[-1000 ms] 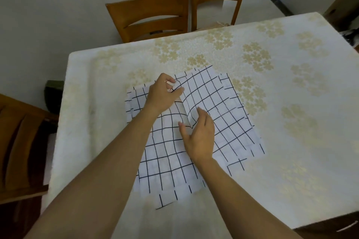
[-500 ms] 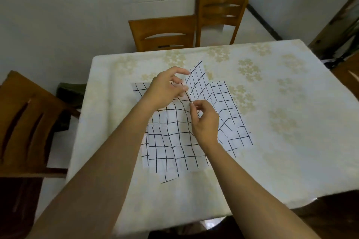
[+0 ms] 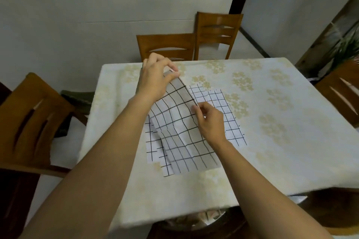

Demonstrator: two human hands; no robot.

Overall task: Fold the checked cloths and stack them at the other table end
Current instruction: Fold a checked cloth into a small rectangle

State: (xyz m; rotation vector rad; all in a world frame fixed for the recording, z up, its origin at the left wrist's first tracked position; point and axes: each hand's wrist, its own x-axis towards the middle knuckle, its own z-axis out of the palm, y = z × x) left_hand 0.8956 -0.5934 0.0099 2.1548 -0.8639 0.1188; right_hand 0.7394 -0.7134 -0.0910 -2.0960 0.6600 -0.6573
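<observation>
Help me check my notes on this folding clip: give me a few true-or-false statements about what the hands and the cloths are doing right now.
1. The left hand pinches a corner of the top checked cloth and holds it lifted off the table. True.
2. The right hand lies flat and open on the tablecloth. False: its fingers pinch the cloth's right edge.
3. More checked cloth lies flat under the lifted one. True.
4. A folded stack already sits at the far table end. False: only bare tablecloth shows there.
5. Two wooden chairs stand beyond the far end. True.
</observation>
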